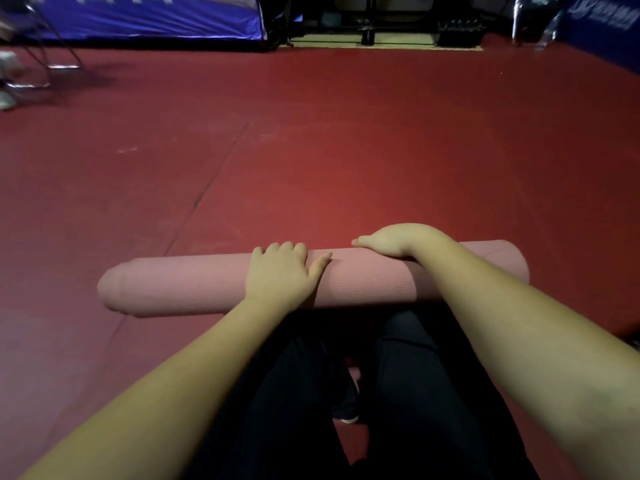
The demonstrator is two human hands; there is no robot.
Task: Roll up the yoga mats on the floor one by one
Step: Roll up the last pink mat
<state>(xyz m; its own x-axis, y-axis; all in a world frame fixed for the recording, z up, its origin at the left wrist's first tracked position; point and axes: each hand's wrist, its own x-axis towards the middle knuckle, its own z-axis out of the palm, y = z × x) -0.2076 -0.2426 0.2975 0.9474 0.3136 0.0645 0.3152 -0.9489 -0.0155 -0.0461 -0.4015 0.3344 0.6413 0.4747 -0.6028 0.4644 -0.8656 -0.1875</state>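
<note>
While the pink foam yoga mat point(194, 285) is lying fully rolled into a long cylinder across the dark red floor point(311, 150), just ahead of the person's dark-trousered legs point(408, 393), the left hand point(282, 271) is resting flat and spread on top of it. The right hand point(391, 240) is draping over the roll's far side, fingers hidden, grip uncertain.

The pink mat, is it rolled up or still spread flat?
Rolled up: the mat is one cylinder on the floor, no flat part visible.
</note>
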